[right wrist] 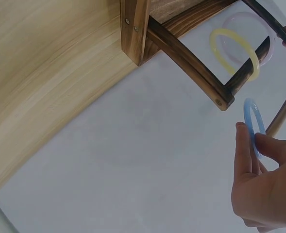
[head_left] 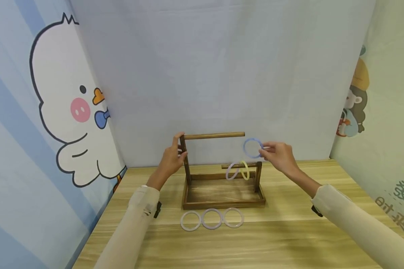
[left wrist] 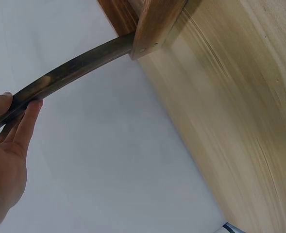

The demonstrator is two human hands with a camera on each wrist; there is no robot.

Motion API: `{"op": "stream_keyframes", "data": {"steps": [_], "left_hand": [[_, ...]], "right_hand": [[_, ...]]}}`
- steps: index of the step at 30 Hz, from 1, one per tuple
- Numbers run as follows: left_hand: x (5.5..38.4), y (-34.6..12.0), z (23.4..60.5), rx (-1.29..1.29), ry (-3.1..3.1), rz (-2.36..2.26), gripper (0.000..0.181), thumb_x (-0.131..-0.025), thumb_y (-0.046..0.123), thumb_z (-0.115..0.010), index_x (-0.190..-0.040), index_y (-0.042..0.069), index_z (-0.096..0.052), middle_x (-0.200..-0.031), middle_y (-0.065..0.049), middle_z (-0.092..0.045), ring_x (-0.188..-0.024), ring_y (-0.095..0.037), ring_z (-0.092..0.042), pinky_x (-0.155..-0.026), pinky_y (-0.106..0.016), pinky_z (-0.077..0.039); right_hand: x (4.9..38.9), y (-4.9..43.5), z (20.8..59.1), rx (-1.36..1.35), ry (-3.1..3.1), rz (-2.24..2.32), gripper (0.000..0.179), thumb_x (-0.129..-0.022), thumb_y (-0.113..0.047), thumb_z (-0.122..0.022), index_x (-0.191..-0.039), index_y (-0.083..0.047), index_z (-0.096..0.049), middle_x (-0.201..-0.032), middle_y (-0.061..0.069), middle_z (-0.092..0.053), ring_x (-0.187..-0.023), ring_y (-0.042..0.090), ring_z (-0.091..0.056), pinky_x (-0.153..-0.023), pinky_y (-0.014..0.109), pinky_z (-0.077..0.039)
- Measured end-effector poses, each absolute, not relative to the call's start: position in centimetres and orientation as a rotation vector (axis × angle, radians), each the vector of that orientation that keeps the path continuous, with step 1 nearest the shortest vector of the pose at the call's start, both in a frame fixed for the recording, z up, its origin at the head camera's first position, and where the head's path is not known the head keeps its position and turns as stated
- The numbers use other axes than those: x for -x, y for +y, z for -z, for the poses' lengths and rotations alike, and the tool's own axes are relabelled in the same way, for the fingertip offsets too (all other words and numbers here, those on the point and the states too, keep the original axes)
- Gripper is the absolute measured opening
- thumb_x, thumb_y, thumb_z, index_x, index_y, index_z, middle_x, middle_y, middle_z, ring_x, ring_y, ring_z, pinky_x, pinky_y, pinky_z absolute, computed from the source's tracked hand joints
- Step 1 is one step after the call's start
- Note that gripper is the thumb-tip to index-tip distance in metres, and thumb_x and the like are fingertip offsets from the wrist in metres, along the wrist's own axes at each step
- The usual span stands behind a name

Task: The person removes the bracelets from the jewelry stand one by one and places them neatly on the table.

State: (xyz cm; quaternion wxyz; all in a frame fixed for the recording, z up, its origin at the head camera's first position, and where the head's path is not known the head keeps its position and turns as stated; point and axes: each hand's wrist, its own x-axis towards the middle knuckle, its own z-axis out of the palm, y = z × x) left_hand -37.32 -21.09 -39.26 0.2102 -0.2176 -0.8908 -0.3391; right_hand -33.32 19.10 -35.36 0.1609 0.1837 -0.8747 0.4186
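Observation:
A wooden rack point(head_left: 223, 205) has a tray base, a tall left post point(head_left: 187, 168) with an upper rod point(head_left: 213, 135), and a short right post point(head_left: 257, 178) with a lower rod. My left hand point(head_left: 170, 160) grips the tall post near its top, thumb on one side and fingers on the other, as the left wrist view shows. Between thumb and fingertips, my right hand point(head_left: 280, 156) pinches a blue ring point(right wrist: 247, 112), held just right of the upper rod's free end. A yellow ring point(head_left: 247, 172) and a pale purple ring point(head_left: 227, 175) hang on the lower rod.
Three pale rings lie in a row on the wooden table in front of the rack: a left ring point(head_left: 190, 229), a middle ring point(head_left: 212, 228) and a right ring point(head_left: 233, 226). Behind stands a plain pale cloth backdrop point(head_left: 222, 74), with printed cartoon panels on both sides.

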Motion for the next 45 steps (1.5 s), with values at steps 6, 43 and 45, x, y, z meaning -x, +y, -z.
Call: {"op": "stream_keyframes", "data": {"steps": [6,43,45], "left_hand": [[37.5,-21.2,39.2,0.611,-2.467,0.930,0.077,-0.098,-0.003,-0.068,-0.156,0.020,-0.023,-0.110,-0.028,-0.070,-0.099,-0.041,-0.073,-0.079,-0.044,-0.067],[37.8,-21.1,39.5,0.636,-2.463,0.920,0.077,-0.098,-0.004,-0.068,-0.156,0.018,-0.022,-0.110,-0.030,-0.070,-0.100,-0.041,-0.073,-0.080,-0.044,-0.067],[37.8,-21.1,39.6,0.633,-2.466,0.918,0.077,-0.098,-0.004,-0.068,-0.156,0.017,-0.022,-0.110,-0.030,-0.070,-0.100,-0.041,-0.073,-0.080,-0.043,-0.067]], "right_hand": [[32.7,19.2,35.6,-0.531,-2.496,-1.208,0.033,-0.099,-0.004,-0.070,-0.127,0.014,-0.066,-0.105,0.030,-0.074,-0.088,0.039,-0.077,-0.070,0.032,-0.066],[28.2,20.8,39.0,-0.733,-2.803,-1.223,0.031,-0.098,-0.002,-0.069,-0.125,0.014,-0.067,-0.096,0.022,-0.077,-0.075,0.023,-0.078,-0.063,0.027,-0.065],[28.0,20.8,39.4,-0.762,-2.820,-1.251,0.031,-0.098,-0.001,-0.069,-0.125,0.015,-0.066,-0.097,0.024,-0.077,-0.075,0.025,-0.078,-0.064,0.029,-0.066]]}}
